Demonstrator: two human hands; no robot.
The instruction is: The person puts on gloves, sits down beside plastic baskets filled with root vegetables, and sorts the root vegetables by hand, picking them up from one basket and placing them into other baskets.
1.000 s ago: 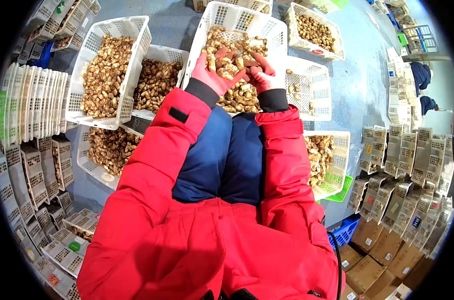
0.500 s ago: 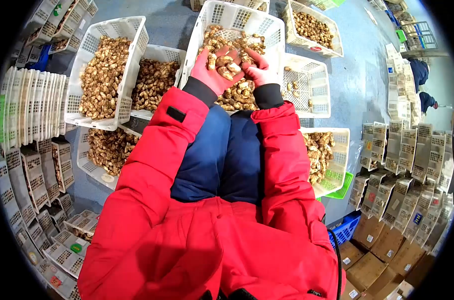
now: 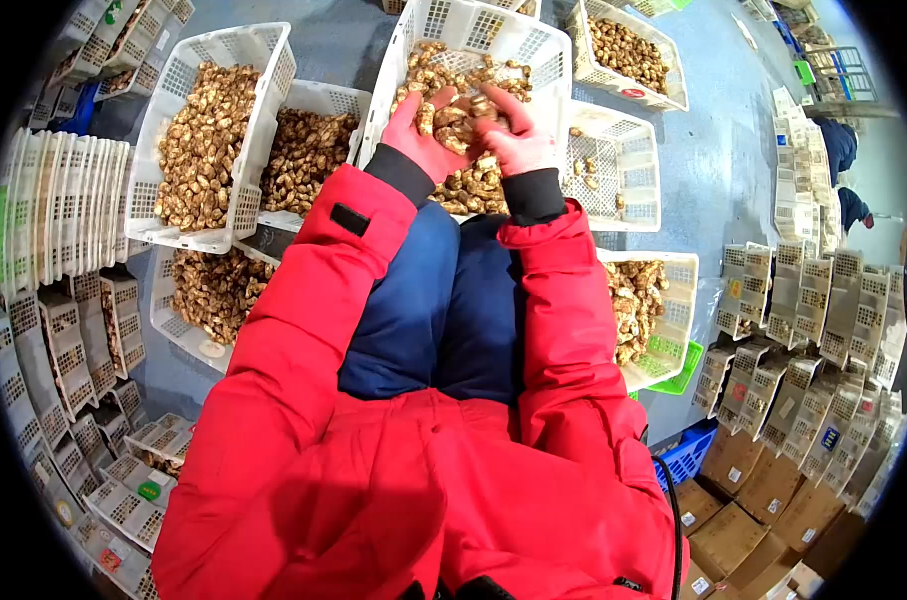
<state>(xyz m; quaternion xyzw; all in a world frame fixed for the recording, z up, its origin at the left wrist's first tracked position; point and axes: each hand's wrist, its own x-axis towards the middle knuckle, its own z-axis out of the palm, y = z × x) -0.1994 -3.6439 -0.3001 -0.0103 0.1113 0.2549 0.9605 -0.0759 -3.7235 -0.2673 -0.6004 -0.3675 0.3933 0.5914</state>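
Cupped together over a white perforated plastic crate (image 3: 536,48), my two bare hands hold a small pile of brown-and-cream mushrooms (image 3: 455,132). My left hand (image 3: 416,140) curls under and around the left side of the pile. On the other side, my right hand (image 3: 522,146) closes over the mushrooms with its fingers and thumb; some at its fingertips are blurred. More loose mushrooms (image 3: 476,192) lie below the hands in the same crate, in front of my knees. The hands partly cover the crate's middle.
Mushroom-filled crates stand at left (image 3: 244,150), behind it (image 3: 344,95), lower left (image 3: 164,300), lower right (image 3: 679,310) and far right (image 3: 674,50). A right-hand crate (image 3: 634,150) holds a few pieces. Stacked crates and cardboard boxes (image 3: 734,535) line the sides.
My right hand's fingers have closed further over the mushrooms, covering part of the pile. Both hands stay over the same crate, and the view has shifted slightly.
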